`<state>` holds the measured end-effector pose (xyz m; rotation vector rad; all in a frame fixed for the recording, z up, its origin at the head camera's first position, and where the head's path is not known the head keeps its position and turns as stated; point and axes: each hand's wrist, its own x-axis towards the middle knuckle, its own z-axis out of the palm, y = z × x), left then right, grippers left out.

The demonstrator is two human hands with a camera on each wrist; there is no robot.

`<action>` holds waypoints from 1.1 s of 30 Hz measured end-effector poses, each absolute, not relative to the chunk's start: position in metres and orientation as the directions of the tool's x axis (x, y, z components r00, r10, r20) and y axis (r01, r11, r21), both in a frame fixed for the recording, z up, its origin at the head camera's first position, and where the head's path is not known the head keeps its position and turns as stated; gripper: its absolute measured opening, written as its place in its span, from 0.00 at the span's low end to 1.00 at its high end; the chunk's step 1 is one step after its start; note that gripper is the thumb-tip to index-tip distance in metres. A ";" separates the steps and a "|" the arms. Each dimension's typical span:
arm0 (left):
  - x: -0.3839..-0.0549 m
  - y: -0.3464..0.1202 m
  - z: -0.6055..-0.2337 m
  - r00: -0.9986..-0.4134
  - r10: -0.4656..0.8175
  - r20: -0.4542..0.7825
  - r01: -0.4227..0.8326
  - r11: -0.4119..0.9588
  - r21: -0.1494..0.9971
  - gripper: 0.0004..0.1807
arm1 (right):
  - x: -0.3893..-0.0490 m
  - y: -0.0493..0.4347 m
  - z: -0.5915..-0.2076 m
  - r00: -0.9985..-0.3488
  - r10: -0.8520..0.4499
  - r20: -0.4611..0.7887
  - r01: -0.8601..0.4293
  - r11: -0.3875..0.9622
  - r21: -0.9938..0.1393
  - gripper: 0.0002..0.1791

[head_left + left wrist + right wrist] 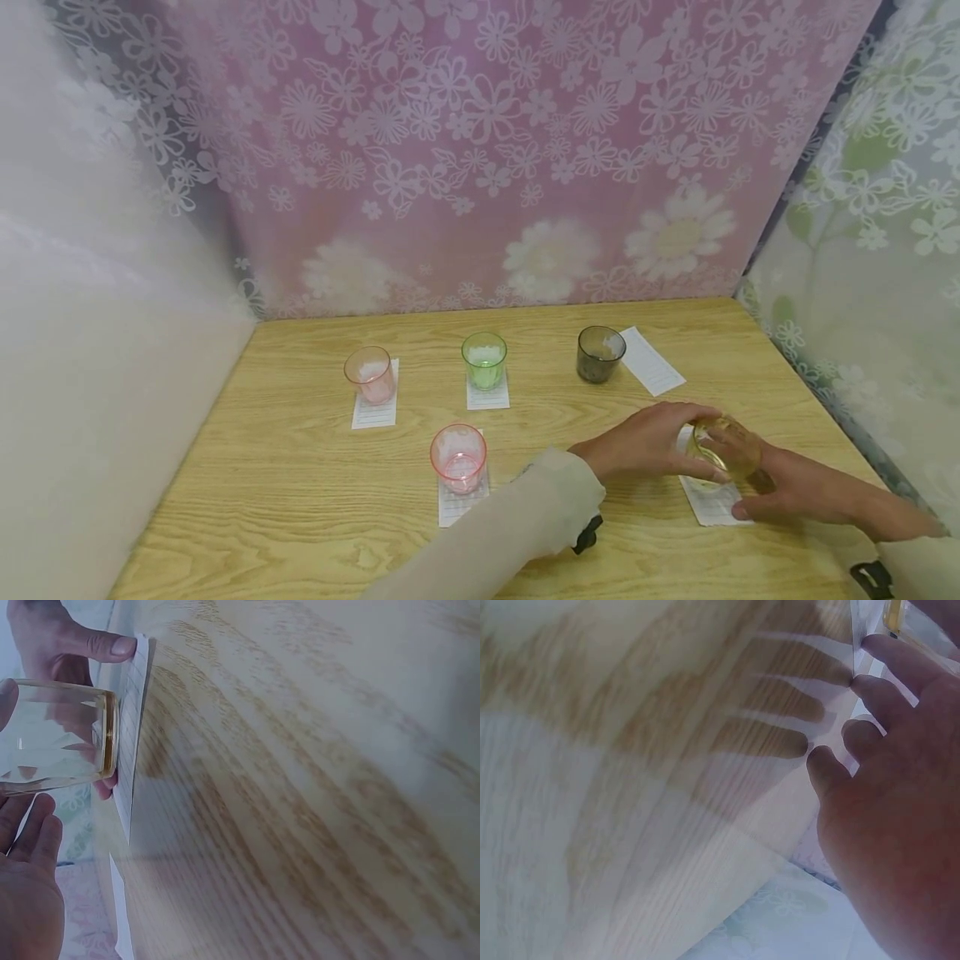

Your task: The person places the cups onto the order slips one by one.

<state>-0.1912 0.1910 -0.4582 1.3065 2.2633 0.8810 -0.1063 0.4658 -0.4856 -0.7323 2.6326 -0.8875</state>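
My left hand [663, 437] holds a clear yellow glass cup [731, 450] between thumb and fingers. In the left wrist view, the cup [56, 739] has its amber-tinted base close over a lined white paper slip [135, 742]. My right hand [802, 492] lies low on the far side of the cup, its thumb at the near edge of the slip [712, 507]. The right wrist view shows the fingers of the right hand [900, 772] spread, fingertips down at the paper edge and the wood.
On the wooden table [300, 500], a pale orange cup [371, 375], a green cup [484, 361] and a pink cup [459, 458] stand on paper slips. A grey cup [600, 354] stands beside another slip [652, 362]. Flowered curtains [487, 150] close off the back and right.
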 end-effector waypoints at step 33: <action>-0.191 0.188 -0.465 -0.463 0.885 -0.052 0.594 0.353 0.723 0.47 | -0.104 0.463 -0.483 -0.795 -0.595 -0.119 -0.352 0.612 -0.708 0.48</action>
